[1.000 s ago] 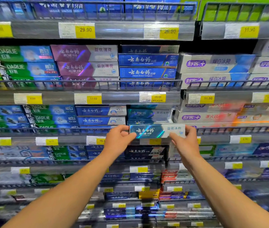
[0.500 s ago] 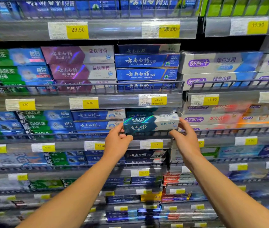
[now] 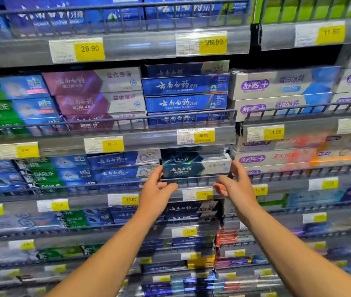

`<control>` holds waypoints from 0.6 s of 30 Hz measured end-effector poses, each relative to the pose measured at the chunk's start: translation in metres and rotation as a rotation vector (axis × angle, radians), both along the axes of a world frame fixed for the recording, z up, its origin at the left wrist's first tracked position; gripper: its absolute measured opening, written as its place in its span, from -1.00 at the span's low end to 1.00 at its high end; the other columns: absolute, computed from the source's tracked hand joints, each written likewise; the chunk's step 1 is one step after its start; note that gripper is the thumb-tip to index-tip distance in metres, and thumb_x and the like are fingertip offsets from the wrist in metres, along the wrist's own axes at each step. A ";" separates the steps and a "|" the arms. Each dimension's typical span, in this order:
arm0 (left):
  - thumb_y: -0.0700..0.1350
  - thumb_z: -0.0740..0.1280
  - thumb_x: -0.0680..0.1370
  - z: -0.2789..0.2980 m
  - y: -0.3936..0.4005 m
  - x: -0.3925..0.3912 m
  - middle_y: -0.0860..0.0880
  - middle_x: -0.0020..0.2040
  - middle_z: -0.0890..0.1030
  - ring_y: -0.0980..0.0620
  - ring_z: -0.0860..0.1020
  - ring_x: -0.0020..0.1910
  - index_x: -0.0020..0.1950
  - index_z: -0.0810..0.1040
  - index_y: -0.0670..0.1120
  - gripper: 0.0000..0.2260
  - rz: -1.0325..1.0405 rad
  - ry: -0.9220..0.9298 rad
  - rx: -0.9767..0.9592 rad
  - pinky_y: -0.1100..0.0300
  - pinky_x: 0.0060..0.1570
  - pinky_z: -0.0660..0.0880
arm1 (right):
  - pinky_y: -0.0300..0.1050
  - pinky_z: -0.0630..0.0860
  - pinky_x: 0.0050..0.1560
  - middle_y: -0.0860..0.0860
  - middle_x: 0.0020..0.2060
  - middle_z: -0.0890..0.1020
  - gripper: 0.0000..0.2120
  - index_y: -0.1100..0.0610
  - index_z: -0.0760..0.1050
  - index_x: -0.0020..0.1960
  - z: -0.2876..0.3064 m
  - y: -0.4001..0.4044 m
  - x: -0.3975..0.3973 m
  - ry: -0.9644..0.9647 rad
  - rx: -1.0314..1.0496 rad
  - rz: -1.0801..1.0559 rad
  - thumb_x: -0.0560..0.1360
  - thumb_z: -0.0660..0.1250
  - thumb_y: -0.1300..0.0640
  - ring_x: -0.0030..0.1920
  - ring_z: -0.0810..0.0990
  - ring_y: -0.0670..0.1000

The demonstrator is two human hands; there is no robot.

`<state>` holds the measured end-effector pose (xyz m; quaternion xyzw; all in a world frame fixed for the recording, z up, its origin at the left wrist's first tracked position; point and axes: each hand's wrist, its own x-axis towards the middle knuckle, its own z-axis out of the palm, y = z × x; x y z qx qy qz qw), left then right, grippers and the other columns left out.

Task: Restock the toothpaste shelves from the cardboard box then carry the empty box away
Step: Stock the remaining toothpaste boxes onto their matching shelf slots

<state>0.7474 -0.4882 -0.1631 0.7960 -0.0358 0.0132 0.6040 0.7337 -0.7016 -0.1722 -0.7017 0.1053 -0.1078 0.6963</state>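
Both hands reach up to the grey metal shelf with a wire front rail (image 3: 127, 185), meeting at a dark teal and silver cardboard toothpaste carton (image 3: 193, 169) with white Chinese brand lettering and a glossy holographic sheen. The left hand (image 3: 156, 189) holds the carton's left end with fingers curled against it and the thumb underneath; the right hand (image 3: 235, 185) holds the right end with fingers up along its side. The carton lies flat and lengthwise on top of the shelf's stock, just behind the rail, with a second carton of the same design (image 3: 188, 157) directly above it.

Left of the grip sit 2 stacked blue rectangular cartons (image 3: 116, 167) with the same white lettering, and further left green and blue cartons printed DARLIE (image 3: 43, 174). Right of the grip lie white and orange cartons with a purple oval logo (image 3: 277, 158).

Above the grip, a yellow price label reading 25.00 (image 3: 203, 135) is clipped to the next shelf's clear strip, with 17.00 (image 3: 112, 144) to its left and 11.90 (image 3: 274, 132) to its right. Higher still stand royal blue cartons (image 3: 185, 85) and purple and silver cartons (image 3: 93, 81). Below the grip a label reads 15.00 (image 3: 130, 199).
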 end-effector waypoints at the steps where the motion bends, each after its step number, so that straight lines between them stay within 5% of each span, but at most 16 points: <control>1: -0.03 0.40 0.47 -0.001 0.000 0.001 0.02 0.37 0.44 0.11 0.54 0.11 0.54 0.21 0.11 -0.33 0.012 0.001 0.024 -0.05 0.24 0.46 | 0.05 0.59 0.00 0.06 0.36 0.42 -0.31 -0.09 0.19 0.49 -0.001 0.001 -0.001 0.009 -0.005 0.002 0.43 0.36 0.15 -0.22 0.57 -0.02; 6: -0.07 0.40 0.51 0.000 -0.001 0.004 0.11 0.32 0.43 0.09 0.54 0.07 0.56 0.18 0.11 -0.33 0.033 0.021 0.044 0.03 0.13 0.48 | 0.10 0.58 0.05 0.14 0.29 0.46 -0.18 -0.16 0.17 0.47 -0.003 0.002 0.003 0.046 -0.018 0.020 0.24 0.37 -0.04 -0.08 0.50 0.04; 11: -0.05 0.38 0.53 -0.004 -0.003 0.003 -0.06 0.29 0.51 0.07 0.49 0.19 0.56 0.16 0.09 -0.34 0.036 0.073 0.029 0.12 0.14 0.36 | 0.14 0.54 0.18 -0.10 0.37 0.34 -0.30 -0.13 0.16 0.50 -0.004 0.000 0.002 0.035 -0.075 0.000 0.44 0.36 0.13 0.22 0.53 0.08; 15: -0.10 0.37 0.55 -0.003 -0.007 0.002 0.05 0.37 0.39 0.13 0.53 -0.04 0.58 0.12 0.08 -0.33 0.024 0.080 0.025 0.17 -0.03 0.43 | -0.10 0.51 -0.18 0.02 0.36 0.39 -0.26 -0.12 0.16 0.51 -0.002 0.001 0.005 0.038 -0.058 0.019 0.41 0.36 0.13 -0.10 0.53 0.01; 18: -0.11 0.35 0.56 -0.001 -0.010 0.002 0.07 0.33 0.39 0.14 0.51 -0.06 0.58 0.08 0.10 -0.32 0.012 0.116 0.004 0.02 0.06 0.53 | -0.07 0.51 -0.14 -0.01 0.29 0.42 -0.18 -0.14 0.15 0.49 -0.002 0.001 0.007 0.049 -0.040 0.028 0.28 0.37 0.02 -0.05 0.49 0.04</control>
